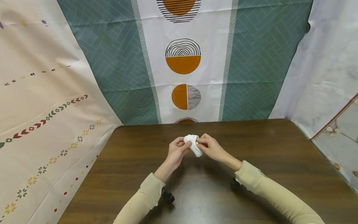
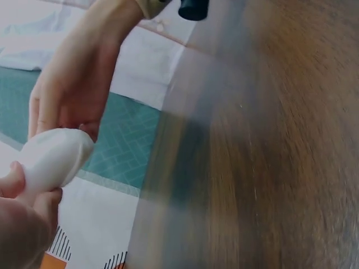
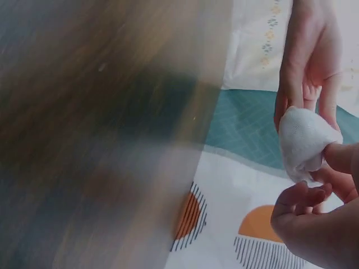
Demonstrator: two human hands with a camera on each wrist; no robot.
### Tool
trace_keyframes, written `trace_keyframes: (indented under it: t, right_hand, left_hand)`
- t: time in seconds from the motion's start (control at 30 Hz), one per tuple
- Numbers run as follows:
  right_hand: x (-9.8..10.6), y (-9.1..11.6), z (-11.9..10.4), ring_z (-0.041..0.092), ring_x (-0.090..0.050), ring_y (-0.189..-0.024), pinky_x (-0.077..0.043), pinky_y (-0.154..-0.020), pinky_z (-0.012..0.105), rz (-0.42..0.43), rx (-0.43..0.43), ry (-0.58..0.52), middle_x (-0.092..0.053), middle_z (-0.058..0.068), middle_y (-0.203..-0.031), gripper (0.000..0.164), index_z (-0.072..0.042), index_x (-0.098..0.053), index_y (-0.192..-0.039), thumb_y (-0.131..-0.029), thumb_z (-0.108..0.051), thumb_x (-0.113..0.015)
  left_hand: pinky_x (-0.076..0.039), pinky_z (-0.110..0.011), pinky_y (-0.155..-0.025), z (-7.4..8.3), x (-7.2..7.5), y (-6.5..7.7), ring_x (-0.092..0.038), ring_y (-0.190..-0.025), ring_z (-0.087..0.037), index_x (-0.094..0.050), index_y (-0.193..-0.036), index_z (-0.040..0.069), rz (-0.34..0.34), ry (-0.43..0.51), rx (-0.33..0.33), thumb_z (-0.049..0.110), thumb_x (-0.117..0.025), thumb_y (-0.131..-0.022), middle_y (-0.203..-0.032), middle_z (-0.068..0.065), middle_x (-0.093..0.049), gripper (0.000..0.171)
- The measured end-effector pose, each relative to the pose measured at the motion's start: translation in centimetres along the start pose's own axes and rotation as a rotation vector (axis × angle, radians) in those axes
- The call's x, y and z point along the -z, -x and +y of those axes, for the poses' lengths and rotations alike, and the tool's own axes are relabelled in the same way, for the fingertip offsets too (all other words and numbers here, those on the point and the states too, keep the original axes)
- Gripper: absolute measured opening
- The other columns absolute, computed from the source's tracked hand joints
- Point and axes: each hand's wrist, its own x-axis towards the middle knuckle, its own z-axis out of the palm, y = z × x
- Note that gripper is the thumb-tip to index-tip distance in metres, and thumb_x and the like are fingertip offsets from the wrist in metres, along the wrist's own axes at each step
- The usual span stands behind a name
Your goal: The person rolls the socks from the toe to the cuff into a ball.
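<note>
A small bunched white sock [image 1: 191,138] is held up between both hands, above the far half of the table. My left hand [image 1: 176,152] grips its left side, thumb across the front. On the other side my right hand [image 1: 213,150] pinches the edge of the sock's opening, some fingertips hidden inside the fold. Seen from the left wrist, the sock [image 2: 53,159] looks smooth and rounded, with the left hand [image 2: 25,221] close to the camera. The right wrist view shows knit cloth on the sock [image 3: 305,137] and the right hand [image 3: 317,230] at its lower edge.
A dark brown wooden table [image 1: 126,186] lies under the hands. Behind it hangs a green and white patterned curtain [image 1: 117,62]; patterned cloths hang on the left [image 1: 56,124] and right. A black wrist device [image 1: 167,196] sits by the left cuff.
</note>
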Motion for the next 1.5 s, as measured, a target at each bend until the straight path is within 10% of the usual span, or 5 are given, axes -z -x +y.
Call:
trace_keyframes:
  t: [0.23,0.43,0.93,1.17,1.5]
  right_hand:
    - [0.3,0.1,-0.4,0.016,-0.046,-0.084,-0.041,-0.068,0.020,-0.050,-0.099,-0.214,-0.046,0.018,-0.108,0.031,0.011,-0.060,-0.123,-0.095,-0.003,-0.055]
    - [0.7,-0.2,-0.7,0.033,-0.051,-0.118,-0.048,-0.089,0.031,-0.109,-0.016,-0.114,-0.048,0.022,-0.137,0.031,0.006,-0.060,-0.125,-0.098,-0.004,-0.050]
    - [0.8,-0.7,-2.2,0.008,-0.058,-0.065,-0.050,-0.058,0.022,0.427,0.188,0.129,-0.071,0.007,-0.076,0.008,-0.005,-0.072,-0.080,-0.078,0.003,-0.071]
    - [1.1,-0.5,-3.4,0.013,-0.052,-0.062,-0.042,-0.056,0.021,0.345,0.116,0.160,-0.058,0.004,-0.071,0.028,-0.007,-0.052,-0.086,-0.071,0.010,-0.067]
    - [1.7,-0.8,-4.1,0.009,-0.037,-0.056,-0.030,-0.053,0.021,0.306,0.040,0.043,-0.043,-0.001,-0.062,0.022,-0.009,-0.063,-0.080,-0.073,0.012,-0.061]
  left_hand:
    - [-0.055,-0.025,-0.081,0.6,0.0,0.5,-0.065,-0.096,-0.011,-0.051,-0.116,-0.005,-0.164,-0.087,-0.066,-0.003,-0.054,-0.095,-0.113,-0.011,-0.068,0.021]
    - [-0.052,-0.027,-0.090,1.2,0.2,0.4,-0.062,-0.110,-0.011,-0.046,-0.120,-0.009,-0.260,-0.109,-0.100,-0.002,-0.050,-0.097,-0.143,-0.029,-0.044,0.025]
    - [-0.033,-0.062,-0.102,1.2,-0.4,0.4,-0.055,-0.120,-0.016,-0.039,-0.133,0.007,-0.440,-0.010,0.005,0.010,-0.039,-0.103,-0.128,0.001,-0.052,0.030]
    - [-0.029,-0.065,-0.103,1.5,0.4,0.8,-0.049,-0.126,-0.018,-0.045,-0.126,0.011,-0.533,-0.094,0.000,0.004,-0.039,-0.102,-0.146,-0.009,-0.043,0.026]
    - [-0.045,-0.051,-0.097,2.4,0.1,1.0,-0.055,-0.113,-0.013,-0.037,-0.132,0.001,-0.561,-0.184,-0.039,0.005,-0.042,-0.102,-0.121,0.002,-0.052,0.031]
